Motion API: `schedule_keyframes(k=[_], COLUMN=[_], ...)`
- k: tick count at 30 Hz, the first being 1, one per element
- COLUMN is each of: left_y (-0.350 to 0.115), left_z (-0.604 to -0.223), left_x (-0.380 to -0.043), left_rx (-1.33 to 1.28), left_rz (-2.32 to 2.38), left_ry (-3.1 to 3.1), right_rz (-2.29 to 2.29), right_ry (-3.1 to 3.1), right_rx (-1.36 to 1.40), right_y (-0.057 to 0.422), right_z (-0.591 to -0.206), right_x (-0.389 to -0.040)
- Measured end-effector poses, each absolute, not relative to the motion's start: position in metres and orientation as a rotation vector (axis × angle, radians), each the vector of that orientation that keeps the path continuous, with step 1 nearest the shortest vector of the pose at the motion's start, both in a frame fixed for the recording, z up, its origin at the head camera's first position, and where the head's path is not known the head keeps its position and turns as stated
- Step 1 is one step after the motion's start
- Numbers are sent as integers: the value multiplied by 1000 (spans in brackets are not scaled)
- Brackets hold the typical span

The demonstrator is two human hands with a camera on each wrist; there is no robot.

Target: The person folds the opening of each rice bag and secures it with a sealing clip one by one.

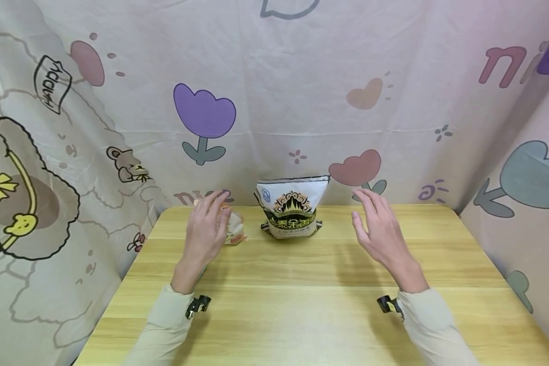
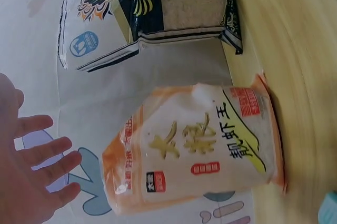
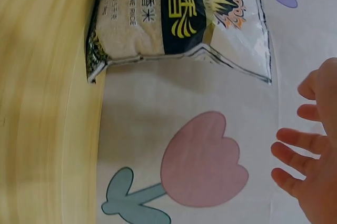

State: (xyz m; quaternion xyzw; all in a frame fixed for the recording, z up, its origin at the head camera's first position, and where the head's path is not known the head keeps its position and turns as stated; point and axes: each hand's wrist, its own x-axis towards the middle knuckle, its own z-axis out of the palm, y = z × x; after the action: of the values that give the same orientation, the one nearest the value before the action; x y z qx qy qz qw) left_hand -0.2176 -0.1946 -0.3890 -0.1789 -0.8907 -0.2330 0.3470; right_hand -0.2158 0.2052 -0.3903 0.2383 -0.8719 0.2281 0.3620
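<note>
Apparently the work is at an approach stage: the left hand (image 1: pixel 203 229) and the right hand (image 1: pixel 384 231) hover over the surface (image 1: pixel 279 295) well apart, fingers loosely extended, neither holding anything. The white-and-black rice bag (image 1: pixel 290 208) stands between them at the far side of the surface, near the patterned cloth (image 1: pixel 283 101). The orange-and-white bag (image 2: pixel 184 150) stands to its left, partly hidden behind the left hand in the head view; the left wrist view shows a gap between hand and bag.

As a judgement, a grip on either bag would call for bringing the hands forward and inward, then pressing its sides evenly, since the soft packs could sag or tip.

Both bags rest on their bases, top ends up and printed fronts toward the person. The long axis of each seems to run upward from base to top, while the rice bag's top seal stretches left to right, roughly along the cloth.
</note>
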Motion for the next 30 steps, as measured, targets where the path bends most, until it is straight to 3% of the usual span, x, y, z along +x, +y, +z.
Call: schedule_keyframes(k=[30], left_y=[-122], left_z=[-363], left_x=[-254], left_rx=[-566], left_rz=[-643], left_ry=[-2206], right_rz=[560], right_ry=[-2058], right_rx=[723], right_y=[148], right_z=[-363], right_x=[-272])
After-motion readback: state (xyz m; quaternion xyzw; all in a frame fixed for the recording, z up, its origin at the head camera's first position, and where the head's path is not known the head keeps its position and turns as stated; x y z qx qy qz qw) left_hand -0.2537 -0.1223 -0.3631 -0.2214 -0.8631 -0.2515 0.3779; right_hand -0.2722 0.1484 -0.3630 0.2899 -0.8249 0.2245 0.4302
